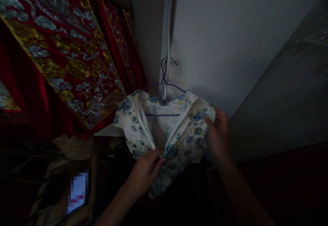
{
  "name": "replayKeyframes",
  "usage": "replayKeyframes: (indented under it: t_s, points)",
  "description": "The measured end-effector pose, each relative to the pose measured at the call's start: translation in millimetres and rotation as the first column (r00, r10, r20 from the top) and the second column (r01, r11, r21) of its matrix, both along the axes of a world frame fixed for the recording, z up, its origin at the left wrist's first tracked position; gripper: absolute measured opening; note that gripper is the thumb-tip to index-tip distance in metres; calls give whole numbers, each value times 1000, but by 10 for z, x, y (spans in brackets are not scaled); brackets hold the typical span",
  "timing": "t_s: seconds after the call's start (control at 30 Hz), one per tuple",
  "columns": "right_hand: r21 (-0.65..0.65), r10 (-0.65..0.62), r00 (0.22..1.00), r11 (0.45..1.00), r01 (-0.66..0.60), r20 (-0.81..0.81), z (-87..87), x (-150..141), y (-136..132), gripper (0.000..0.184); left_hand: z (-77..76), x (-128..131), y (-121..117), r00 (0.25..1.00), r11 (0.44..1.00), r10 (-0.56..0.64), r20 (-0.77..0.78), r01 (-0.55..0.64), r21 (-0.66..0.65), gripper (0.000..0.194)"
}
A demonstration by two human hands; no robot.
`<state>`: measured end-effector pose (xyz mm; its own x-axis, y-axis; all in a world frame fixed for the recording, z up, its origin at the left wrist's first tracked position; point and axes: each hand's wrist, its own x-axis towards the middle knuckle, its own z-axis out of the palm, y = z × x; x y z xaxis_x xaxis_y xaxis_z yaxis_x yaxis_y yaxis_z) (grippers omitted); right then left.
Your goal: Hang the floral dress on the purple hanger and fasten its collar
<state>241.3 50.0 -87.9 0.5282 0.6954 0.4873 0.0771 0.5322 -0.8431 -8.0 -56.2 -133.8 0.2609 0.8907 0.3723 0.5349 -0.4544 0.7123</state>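
Observation:
A white garment (191,140) printed with blue flowers hangs on a purple wire hanger (164,81). Its zipper (146,130) is undone into a V, and the hanger's lower bar shows through the gap. My left hand (148,166) is closed at the bottom of the V, pinching the zipper where a small shiny piece shows at the fingertips. On the other side, my right hand (219,133) grips the garment's sleeve edge between thumb and fingers. The garment's lower part fades into shadow.
Red cloth (77,58) with gold and silver embroidery drapes at the left. A pale strap (168,31) runs down the white wall (217,41) by the hanger's hook. A lit screen (78,192), blurred out, lies at the lower left. The lower right is very dark.

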Motion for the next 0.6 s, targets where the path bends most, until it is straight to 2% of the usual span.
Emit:
replayKeyframes:
  t_s: [0.03, 0.07, 0.1, 0.13, 0.17, 0.2, 0.23, 0.27, 0.33, 0.5, 0.6]
  points:
    - [7, -89, 995, 996, 89, 51, -149, -120, -165, 57, -9, 22, -22, 1000, 1000, -7, 19, 7, -1, 18]
    - [-18, -123, 990, 992, 124, 69, -309, -257, -355, 56, -13, 44, -35, 999, 1000, -12, 36, 12, -1, 19]
    - [-78, -80, 994, 993, 85, 75, -473, -405, -554, 47, -11, 65, -42, 999, 1000, -17, 47, 17, 0, 21]
    - [-161, 22, 997, 987, -11, 69, -628, -554, -744, 35, -3, 85, -43, 999, 1000, -26, 46, 26, 3, 21]
    - [-241, 186, 981, 956, -166, 62, -763, -698, -911, 27, 11, 102, -41, 999, 999, -36, 33, 36, 8, 22]
    - [-285, 308, 951, 915, -286, 38, -870, -826, -1043, 25, 32, 116, -37, 999, 999, -42, 8, 42, 16, 22]
    - [-310, 377, 926, 881, -358, 3, -942, -932, -1136, 26, 58, 124, -31, 999, 999, -43, -23, 44, 28, 21]
    - [-322, 433, 901, 850, -417, -23, -979, -1012, -1189, 25, 89, 127, -23, 998, 998, -42, -56, 45, 48, 21]
    - [-316, 468, 883, 831, -457, -45, -967, -1085, -1203, 24, 160, 112, 4, 992, 992, -37, -122, 51, 114, 20]
    - [-269, 464, 884, 859, -435, 55, -782, -979, -1092, 29, 340, -7, 143, 983, 932, -2, -183, 68, 356, 19]
    - [-255, 470, 876, 864, -434, 105, -740, -904, -1092, 30, 425, -51, 210, 984, 903, -37, -173, 107, 417, 14]
